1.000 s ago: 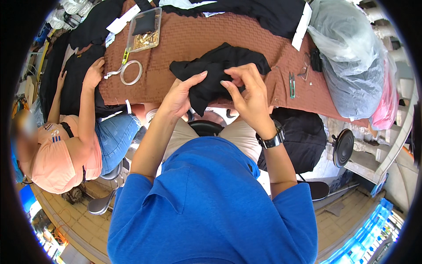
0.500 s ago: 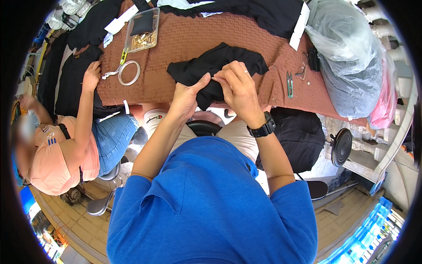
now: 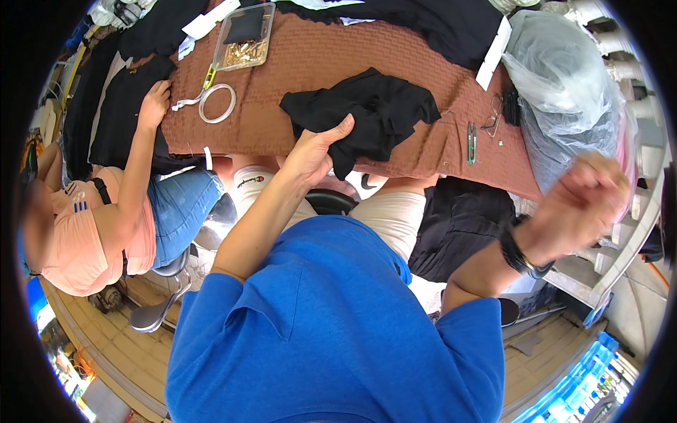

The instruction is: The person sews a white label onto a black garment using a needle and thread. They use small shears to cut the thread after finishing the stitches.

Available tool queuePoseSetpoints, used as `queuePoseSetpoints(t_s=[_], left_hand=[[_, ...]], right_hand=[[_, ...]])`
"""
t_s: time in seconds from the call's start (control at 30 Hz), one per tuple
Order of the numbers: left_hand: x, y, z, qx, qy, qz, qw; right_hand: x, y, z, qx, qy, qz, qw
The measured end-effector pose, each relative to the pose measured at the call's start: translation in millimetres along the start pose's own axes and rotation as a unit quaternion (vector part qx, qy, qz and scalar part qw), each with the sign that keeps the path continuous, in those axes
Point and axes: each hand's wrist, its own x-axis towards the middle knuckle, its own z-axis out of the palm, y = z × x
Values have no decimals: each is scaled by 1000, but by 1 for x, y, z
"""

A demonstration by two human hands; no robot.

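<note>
A piece of black fabric (image 3: 367, 113) lies bunched at the near edge of the cloth-covered table. My left hand (image 3: 314, 155) grips its near left side, thumb on top and the other fingers tucked under. Out to the right, away from the fabric, my right hand (image 3: 582, 204) is raised in front of the plastic bag, with a dark watch on its wrist. Motion blurs it, but its fingers look curled together; anything thin between them cannot be made out. Small green-handled thread snips (image 3: 472, 143) lie right of the fabric.
Glasses (image 3: 493, 116) lie beside a large filled plastic bag (image 3: 557, 92). A clear box (image 3: 268, 42) holds small gold pieces and a black cushion. Near it is a white ring (image 3: 217, 103). At left, a seated co-worker (image 3: 106, 233) touches black cloth. More black garments (image 3: 437, 28) line the back.
My right hand has left the fabric and swung far right, up beside the plastic bag. My left hand keeps its grip on the fabric. The view has shifted slightly.
</note>
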Motion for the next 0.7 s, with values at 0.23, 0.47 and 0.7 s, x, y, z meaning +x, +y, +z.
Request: queuePoseSetpoints(t_s=[0.23,0.47,0.7], left_hand=[[4,-5,0,34,-6,4,999],[1,-6,7,8,13,-5,1000],[3,-5,8,-7,11,-5,1000]], right_hand=[[27,-124,-81,234,18,3,972],[28,-215,-141,160,77,-110,978],[24,-254,-180,170,116,-125,971]])
